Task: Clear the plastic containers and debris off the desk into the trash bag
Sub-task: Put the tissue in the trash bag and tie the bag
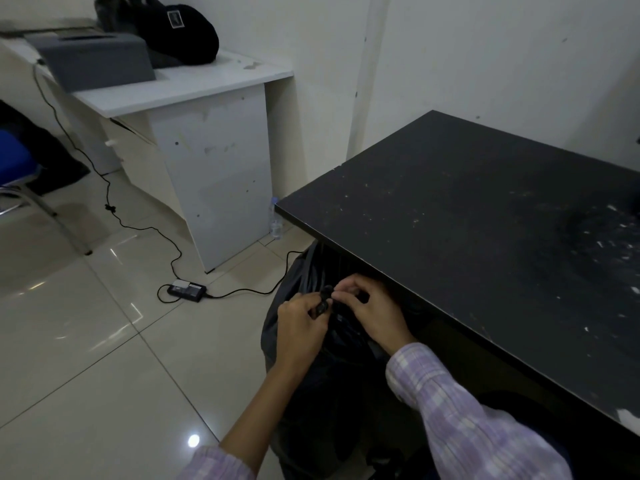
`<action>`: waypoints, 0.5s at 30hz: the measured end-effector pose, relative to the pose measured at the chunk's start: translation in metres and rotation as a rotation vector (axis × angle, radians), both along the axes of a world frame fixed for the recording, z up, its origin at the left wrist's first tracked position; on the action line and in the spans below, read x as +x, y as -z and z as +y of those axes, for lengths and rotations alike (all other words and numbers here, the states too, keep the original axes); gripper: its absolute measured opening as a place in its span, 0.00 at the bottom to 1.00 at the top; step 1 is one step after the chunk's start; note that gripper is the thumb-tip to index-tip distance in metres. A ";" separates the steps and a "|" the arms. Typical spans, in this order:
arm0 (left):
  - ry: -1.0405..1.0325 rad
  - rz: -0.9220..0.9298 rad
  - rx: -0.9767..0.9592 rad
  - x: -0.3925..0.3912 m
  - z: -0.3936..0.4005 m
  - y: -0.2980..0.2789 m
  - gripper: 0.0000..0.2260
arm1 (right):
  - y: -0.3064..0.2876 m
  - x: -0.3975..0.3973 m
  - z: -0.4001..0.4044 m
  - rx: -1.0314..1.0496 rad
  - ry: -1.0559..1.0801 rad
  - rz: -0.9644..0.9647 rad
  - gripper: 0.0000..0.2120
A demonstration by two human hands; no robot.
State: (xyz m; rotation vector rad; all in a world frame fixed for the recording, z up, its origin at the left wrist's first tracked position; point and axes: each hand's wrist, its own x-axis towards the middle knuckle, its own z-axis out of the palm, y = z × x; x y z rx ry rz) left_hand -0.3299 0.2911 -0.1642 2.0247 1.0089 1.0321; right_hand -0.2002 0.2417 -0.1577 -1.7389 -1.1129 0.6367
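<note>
Floor (86,341): pale glossy tiles fill your view from 7 to 10 o'clock, with light glints on them.
Black counter (485,220): it spans 1 to 4 o'clock; its dark top carries white flecks of debris (620,244), thickest toward 3 o'clock. You see no plastic containers on the part in view.
White counter (194,84): it stands at 11 o'clock against the wall, well apart from the black one.
Trash bag (304,375): black, standing on the floor at 6 o'clock, just beside and partly under the near edge of the black counter. Its gathered neck rises between your two hands.
Black bag (180,32): soft and rounded, resting on the white counter at 11 o'clock, beside a grey box (100,57).
Blue chair (14,157): only its seat and metal leg show at 9 o'clock.
Your right hand (370,306): its fingers are curled, pinching the twisted black plastic at the bag's neck.
Your left hand (301,323): its fingers are curled round the same bunched neck, touching the right hand's fingertips.
Power adapter (187,289): on the tiles at 8 o'clock, its cable (138,226) running up toward the white counter.
Water bottle (276,220): small, clear, upright on the floor between the two counters.
</note>
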 end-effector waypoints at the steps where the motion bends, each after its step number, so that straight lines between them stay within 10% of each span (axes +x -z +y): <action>1: -0.009 -0.003 -0.016 0.001 -0.001 0.001 0.14 | 0.000 -0.001 0.000 0.018 -0.007 -0.032 0.03; 6: -0.016 0.004 -0.051 0.004 0.001 0.006 0.15 | 0.003 0.002 -0.006 0.005 -0.047 -0.176 0.05; 15: 0.117 0.089 0.178 -0.004 0.010 0.016 0.13 | -0.010 0.005 0.012 -0.172 -0.111 0.136 0.10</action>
